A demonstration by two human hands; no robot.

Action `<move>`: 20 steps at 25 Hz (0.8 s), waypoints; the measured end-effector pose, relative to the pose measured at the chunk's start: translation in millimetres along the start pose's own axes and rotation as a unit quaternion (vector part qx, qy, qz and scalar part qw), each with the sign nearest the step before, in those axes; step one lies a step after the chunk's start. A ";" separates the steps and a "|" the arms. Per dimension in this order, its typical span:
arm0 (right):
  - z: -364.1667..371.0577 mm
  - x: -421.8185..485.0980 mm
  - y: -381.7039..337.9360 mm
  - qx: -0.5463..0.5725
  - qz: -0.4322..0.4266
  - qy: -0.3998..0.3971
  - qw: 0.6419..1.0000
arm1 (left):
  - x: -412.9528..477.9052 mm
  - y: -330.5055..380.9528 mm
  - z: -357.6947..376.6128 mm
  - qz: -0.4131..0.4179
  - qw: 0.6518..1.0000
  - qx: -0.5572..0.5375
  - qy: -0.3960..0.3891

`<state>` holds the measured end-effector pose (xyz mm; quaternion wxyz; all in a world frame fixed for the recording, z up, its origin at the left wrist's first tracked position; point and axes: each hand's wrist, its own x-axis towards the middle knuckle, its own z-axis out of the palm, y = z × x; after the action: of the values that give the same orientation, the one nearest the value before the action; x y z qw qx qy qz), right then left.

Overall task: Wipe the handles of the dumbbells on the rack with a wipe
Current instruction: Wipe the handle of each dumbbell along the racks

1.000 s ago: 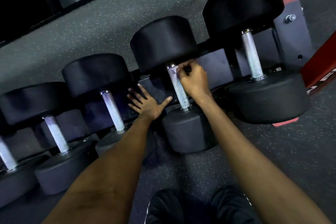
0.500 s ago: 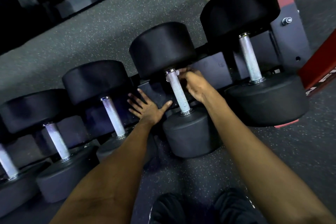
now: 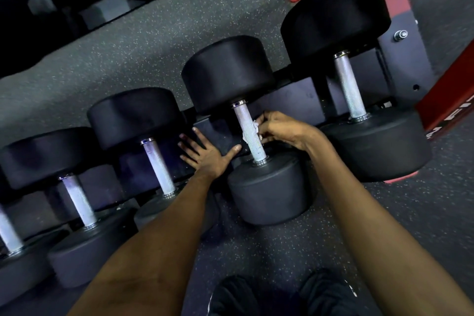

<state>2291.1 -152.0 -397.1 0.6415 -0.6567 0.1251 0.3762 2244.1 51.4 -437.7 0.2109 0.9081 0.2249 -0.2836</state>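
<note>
Five dumbbells (image 3: 228, 72) lie side by side on the rack (image 3: 305, 102), black heads front and back with metal handles between. The right hand (image 3: 280, 131) pinches a crumpled white wipe (image 3: 254, 126) in curled fingers and holds it against the right side of the fourth handle (image 3: 242, 115) from the left, about mid-length. The left hand (image 3: 205, 155) lies flat on the rack between the third and fourth dumbbells, fingers spread wide, thumb pointing toward that handle, holding nothing.
</note>
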 end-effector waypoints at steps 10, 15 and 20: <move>6.7 -23.8 7.3 -0.203 0.027 0.013 0.979 | 2.4 -3.4 1.1 0.008 1.000 0.006 -0.006; 27.6 -38.1 10.9 -0.280 -0.025 0.184 0.942 | 4.1 -5.1 1.5 0.011 1.000 0.019 -0.008; 43.9 -51.9 6.8 -0.283 -0.081 0.250 0.923 | 4.3 -5.4 0.4 0.010 1.000 0.027 -0.004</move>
<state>2236.5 -128.4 -363.6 0.4053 -0.8913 0.1164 0.1665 2244.2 56.8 -442.0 0.1904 0.9145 0.2070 -0.2907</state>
